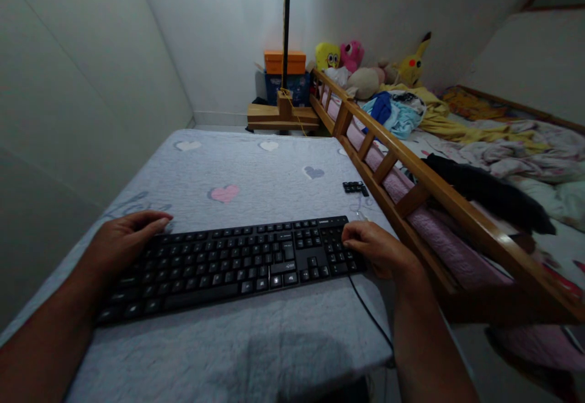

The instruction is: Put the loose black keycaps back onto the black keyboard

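A black keyboard (219, 263) lies slightly slanted on the cloth-covered table (192, 354). My left hand (130, 238) rests at its upper left corner, fingers together, with a small pale thing at the fingertips that I cannot make out. At the right end, over the number pad, my right hand (372, 244) has its fingers curled in; what they hold, if anything, is hidden. A thin pale object shows just above that hand. Several loose black keycaps (355, 188) lie in a small group beyond the keyboard, near the table's right edge.
The wooden bed rail (388, 141) runs along the table's right side, with clothes and plush toys behind it. A black cable (370, 314) crosses the table's right front. At the back stand an orange box (285, 63) and a wooden stand (283, 113) with a dark pole.
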Available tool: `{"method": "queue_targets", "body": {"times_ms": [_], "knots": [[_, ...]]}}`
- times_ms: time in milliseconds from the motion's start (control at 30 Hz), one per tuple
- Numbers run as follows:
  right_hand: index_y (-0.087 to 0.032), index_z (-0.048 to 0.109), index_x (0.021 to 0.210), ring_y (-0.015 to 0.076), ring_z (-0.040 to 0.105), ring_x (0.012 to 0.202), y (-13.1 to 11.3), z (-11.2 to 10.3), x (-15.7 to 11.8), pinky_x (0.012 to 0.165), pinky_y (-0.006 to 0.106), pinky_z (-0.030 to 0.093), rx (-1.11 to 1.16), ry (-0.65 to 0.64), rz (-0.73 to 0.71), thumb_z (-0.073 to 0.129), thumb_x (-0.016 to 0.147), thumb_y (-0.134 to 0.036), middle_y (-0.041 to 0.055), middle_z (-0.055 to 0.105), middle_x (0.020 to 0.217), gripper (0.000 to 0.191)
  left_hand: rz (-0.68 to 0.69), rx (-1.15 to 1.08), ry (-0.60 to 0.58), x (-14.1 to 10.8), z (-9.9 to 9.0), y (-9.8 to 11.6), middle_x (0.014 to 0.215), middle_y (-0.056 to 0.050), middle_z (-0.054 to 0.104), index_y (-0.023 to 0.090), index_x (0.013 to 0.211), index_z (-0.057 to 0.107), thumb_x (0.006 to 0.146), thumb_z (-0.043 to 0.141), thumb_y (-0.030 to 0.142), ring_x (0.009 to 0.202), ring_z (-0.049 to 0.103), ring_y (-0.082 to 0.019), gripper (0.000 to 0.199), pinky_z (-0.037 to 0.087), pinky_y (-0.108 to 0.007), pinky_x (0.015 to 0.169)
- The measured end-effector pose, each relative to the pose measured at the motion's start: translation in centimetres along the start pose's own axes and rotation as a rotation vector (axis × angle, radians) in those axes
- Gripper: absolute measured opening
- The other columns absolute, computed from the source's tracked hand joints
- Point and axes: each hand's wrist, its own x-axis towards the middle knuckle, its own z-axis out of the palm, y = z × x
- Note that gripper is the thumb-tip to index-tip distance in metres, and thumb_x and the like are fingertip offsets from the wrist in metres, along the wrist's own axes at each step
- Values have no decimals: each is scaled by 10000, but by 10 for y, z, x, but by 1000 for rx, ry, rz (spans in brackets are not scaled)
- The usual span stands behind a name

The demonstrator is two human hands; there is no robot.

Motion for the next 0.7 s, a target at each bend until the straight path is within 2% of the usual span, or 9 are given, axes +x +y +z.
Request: {"method": "queue_targets", "body": {"times_ms": [200, 367, 500, 700], "knots": [[-201, 583, 768, 160, 564, 736, 2, -1, 2, 647, 255, 386, -46, 26, 1, 570, 759, -175, 2, 622, 772, 30, 36, 5, 16, 0, 0, -1, 958, -65, 771, 204, 903, 748, 596, 659, 595, 957, 680, -304, 505, 497, -396, 899], [-209, 543, 813, 155, 551, 726, 5, -2, 2, 634, 252, 379, -70, 61, -13, 608, 764, -188, -7, 618, 781, 84, 73, 17, 23, 3, 0, -5, 975, -69, 774, 204, 897, 751, 613, 661, 589, 961, 690, -302, 487, 506, -398, 912], [-200, 595, 792, 160, 574, 758, 1, -3, 0, 677, 259, 401, -65, 66, -56, 589, 799, -177, 3, 630, 794, 25, 54, 16, 25, 2, 0, -3, 976, -73, 773, 201, 907, 750, 606, 661, 583, 963, 687, -307, 495, 508, -401, 902], [-196, 669, 793, 170, 580, 821, -12, -1, -2, 753, 281, 424, -40, 115, -151, 644, 790, -146, 20, 624, 849, 56, 25, 16, -8, 1, -1, -1, 1015, -84, 767, 196, 928, 747, 613, 668, 573, 1006, 669, -324, 498, 472, -417, 946]]}}
